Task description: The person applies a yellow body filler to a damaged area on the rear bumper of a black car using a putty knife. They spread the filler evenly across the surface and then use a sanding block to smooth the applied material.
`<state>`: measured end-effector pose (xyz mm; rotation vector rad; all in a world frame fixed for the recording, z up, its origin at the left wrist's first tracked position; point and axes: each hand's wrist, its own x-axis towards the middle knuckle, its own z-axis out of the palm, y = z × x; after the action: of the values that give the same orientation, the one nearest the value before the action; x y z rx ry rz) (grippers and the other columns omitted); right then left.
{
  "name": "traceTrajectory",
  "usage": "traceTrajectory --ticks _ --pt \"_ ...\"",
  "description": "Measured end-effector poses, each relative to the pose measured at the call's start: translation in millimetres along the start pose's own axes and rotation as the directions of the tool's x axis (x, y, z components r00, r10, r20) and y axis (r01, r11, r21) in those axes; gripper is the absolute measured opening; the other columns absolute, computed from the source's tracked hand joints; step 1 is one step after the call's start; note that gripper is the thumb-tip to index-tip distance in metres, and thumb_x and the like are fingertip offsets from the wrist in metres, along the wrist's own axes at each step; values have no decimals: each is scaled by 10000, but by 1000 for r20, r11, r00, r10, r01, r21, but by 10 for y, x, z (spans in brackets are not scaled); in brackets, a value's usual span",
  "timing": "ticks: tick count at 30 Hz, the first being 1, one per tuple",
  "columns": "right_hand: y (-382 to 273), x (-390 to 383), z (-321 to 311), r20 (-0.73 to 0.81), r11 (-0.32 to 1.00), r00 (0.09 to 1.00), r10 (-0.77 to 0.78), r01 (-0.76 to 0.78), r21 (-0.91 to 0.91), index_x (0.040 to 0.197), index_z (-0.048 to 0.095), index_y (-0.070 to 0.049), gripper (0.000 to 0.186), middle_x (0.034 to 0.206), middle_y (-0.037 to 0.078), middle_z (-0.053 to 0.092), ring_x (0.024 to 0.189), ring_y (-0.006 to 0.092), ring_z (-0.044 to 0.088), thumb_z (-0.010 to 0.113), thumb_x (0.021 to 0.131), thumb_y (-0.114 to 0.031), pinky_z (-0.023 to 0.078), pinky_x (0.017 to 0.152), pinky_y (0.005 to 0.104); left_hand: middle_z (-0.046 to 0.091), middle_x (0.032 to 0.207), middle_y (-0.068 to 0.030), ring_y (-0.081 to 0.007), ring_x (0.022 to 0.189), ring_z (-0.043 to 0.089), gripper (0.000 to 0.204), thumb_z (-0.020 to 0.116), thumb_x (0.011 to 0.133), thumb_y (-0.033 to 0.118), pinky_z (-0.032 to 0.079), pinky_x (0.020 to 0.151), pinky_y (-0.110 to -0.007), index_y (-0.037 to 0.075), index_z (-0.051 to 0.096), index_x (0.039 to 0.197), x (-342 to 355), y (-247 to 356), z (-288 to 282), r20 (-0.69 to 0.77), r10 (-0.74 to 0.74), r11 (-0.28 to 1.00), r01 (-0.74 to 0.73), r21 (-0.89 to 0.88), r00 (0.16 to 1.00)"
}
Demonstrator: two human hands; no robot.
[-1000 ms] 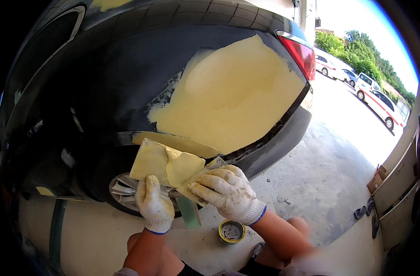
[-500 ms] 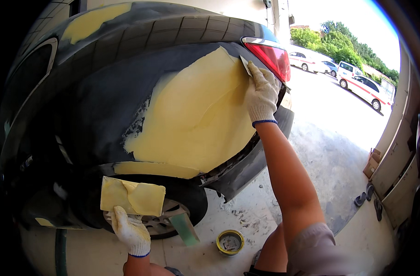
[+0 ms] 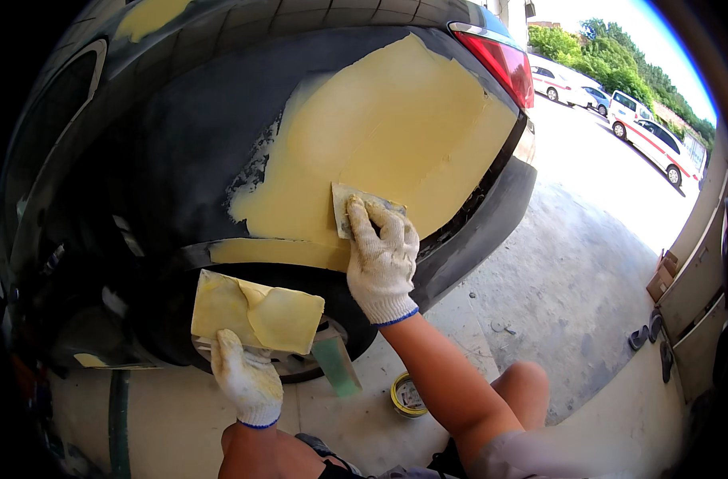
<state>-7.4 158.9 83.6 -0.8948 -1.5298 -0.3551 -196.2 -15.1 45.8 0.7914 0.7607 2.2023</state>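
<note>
Bringing the spreader (image 3: pixel 342 209) down from beside the tail light (image 3: pixel 501 61) onto the lower yellow filler (image 3: pixel 396 120), pinching it in the fingers of the right hand (image 3: pixel 386 259) while grasping the loaded board (image 3: pixel 212 307) in the left hand (image 3: pixel 248 382). Probably handling light, thin and springy, gripping best along its back edge; showing no readable lettering.

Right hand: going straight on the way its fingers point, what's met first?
Likely the yellow filler on the dark car panel, met by the flat spreader that the right hand holds; whether they touch now is hard to tell.
</note>
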Motion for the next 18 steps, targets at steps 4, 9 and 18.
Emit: traceTrajectory --ticks 4,9,18 --pt "-190 -218 -509 84 986 992 -96 83 143 1358 759 -131 600 1265 101 695 1170 355 650 745 781 33 515 1032 482 649 1441 -87 -253 1297 666 429 553 1175 336 593 1058 -455 71 536 1512 -57 77 306 40 -68 992 72 -105 997" --pt "-328 -318 -902 97 724 994 -44 -35 689 1326 771 -106 537 1297 160 722 1162 400 688 820 815 49 562 996 487 668 1412 -110 -258 1242 703 417 485 1190 406 624 1027 -458 87 576 1443 -119 72 649 122 -540 775 549 -313 833" --pt "142 -394 -959 232 745 915 -330 101 659 1363 736 -113 600 1334 173 705 1205 415 685 750 806 111 565 1047 512 683 1421 -176 -302 1240 727 478 439 1191 376 627 1030 -481 67 535 1544 -205 -168 637 291 -656 562 708 -428 697"
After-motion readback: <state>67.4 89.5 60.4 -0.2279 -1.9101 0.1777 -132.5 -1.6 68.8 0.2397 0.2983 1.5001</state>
